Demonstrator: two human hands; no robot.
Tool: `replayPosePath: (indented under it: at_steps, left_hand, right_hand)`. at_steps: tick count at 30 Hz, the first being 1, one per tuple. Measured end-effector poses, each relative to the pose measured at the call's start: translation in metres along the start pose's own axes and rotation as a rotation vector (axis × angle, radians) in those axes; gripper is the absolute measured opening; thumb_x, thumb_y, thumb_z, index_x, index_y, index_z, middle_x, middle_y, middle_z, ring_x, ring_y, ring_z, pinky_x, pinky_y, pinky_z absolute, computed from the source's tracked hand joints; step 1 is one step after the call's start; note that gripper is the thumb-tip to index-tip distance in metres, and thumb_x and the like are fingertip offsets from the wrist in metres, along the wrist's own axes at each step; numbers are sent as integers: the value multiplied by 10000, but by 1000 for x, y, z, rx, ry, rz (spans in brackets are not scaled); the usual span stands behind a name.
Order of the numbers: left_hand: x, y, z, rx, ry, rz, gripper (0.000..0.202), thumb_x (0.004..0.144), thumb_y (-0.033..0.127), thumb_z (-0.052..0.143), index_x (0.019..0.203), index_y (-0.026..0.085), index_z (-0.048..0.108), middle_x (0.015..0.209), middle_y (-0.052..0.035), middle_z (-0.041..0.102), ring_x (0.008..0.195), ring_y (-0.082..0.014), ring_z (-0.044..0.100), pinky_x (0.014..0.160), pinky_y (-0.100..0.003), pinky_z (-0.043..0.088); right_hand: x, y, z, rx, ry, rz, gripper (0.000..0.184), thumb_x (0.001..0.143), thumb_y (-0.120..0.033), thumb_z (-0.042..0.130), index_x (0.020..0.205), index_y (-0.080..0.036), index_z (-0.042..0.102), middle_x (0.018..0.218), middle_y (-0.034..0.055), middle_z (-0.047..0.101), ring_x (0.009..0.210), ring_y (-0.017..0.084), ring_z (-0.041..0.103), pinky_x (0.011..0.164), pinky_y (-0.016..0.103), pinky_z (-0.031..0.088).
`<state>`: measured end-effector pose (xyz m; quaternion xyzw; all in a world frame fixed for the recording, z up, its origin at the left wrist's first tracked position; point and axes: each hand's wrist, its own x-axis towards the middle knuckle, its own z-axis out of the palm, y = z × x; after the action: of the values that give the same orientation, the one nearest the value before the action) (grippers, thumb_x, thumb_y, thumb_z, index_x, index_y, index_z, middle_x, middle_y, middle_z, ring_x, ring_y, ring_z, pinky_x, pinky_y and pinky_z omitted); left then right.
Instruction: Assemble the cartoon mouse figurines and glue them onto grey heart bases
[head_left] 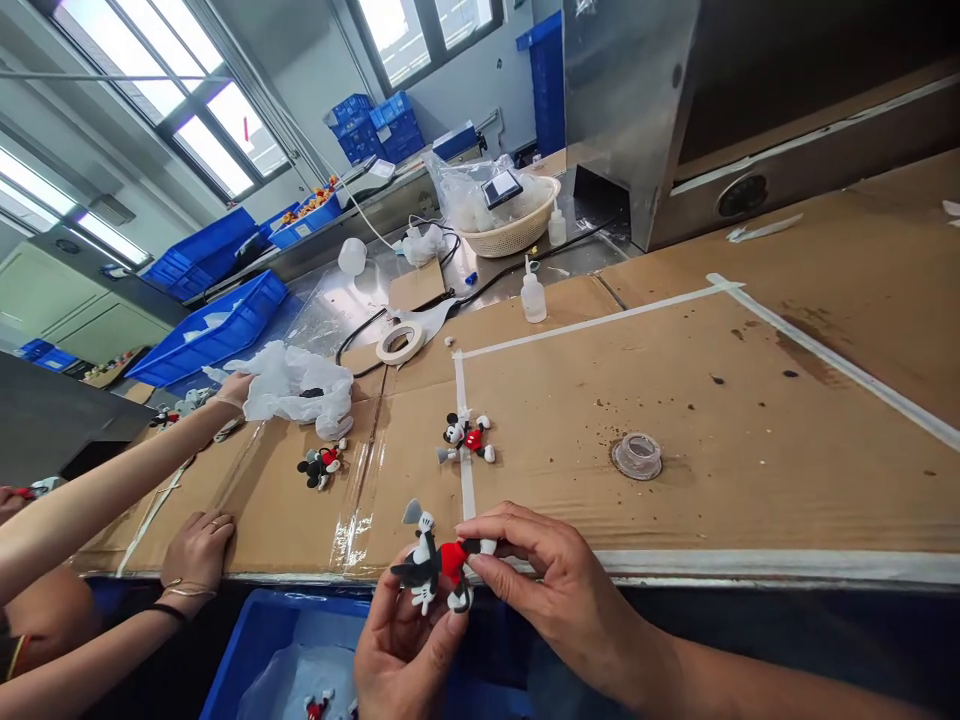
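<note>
Between my hands, near the front edge of the table, is a small mouse figurine (452, 562) in red shorts, tilted on its side. My left hand (409, 640) grips it from below, fingers behind the body and thumb near a white shoe. With thumb and fingers, my right hand (544, 565) pinches one outstretched leg. A grey piece (412, 512) sticks up by the figurine's white glove. Just beyond, a second mouse figurine (466, 437) lies on the white tape line, and a third figurine (322, 463) rests farther left on the cardboard.
Brown cardboard (555, 400) covers the table. On it stand a small round cup (638, 456), a squeeze bottle (534, 295) and a tape roll (400, 343). At left, a co-worker's hand (234, 390) touches a white plastic bag (300, 385). Below the edge is a blue bin (251, 640).
</note>
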<state>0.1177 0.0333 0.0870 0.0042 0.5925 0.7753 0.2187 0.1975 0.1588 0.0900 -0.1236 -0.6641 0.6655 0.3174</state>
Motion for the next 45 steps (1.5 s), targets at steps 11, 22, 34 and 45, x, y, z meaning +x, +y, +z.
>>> replayPosePath:
  at_steps: [11, 22, 34, 45]
  left_hand:
    - [-11, 4, 5, 83, 47, 46, 607, 390, 204, 942, 947, 237, 702, 877, -30, 778, 694, -188, 732, 661, -225, 599]
    - [-12, 4, 6, 109, 22, 37, 586, 399, 230, 942, 935, 244, 703, 880, -35, 779, 721, -198, 739, 680, -212, 590]
    - [68, 47, -80, 218, 248, 230, 682, 583, 152, 878, 1181, 217, 558, 925, -49, 773, 900, -157, 722, 819, -203, 544]
    - [189, 83, -146, 406, 311, 371, 378, 846, 190, 661, 1208, 161, 557, 1015, -44, 664, 854, -175, 664, 759, -375, 566]
  right_hand:
    - [0, 3, -8, 87, -58, 18, 161, 867, -232, 673, 1002, -165, 732, 876, 32, 692, 809, 143, 642, 759, 239, 511]
    - [1, 1, -10, 49, -39, 28, 117, 861, -258, 684, 928, -185, 747, 816, 9, 699, 756, 131, 647, 726, 229, 508]
    - [6, 21, -8, -308, -56, -143, 363, 948, -340, 538, 627, -179, 591, 586, -19, 585, 534, 101, 552, 530, 205, 426]
    - [4, 49, -12, -505, -137, -328, 166, 965, -280, 505, 979, -249, 668, 783, -4, 698, 694, 127, 687, 660, 166, 546]
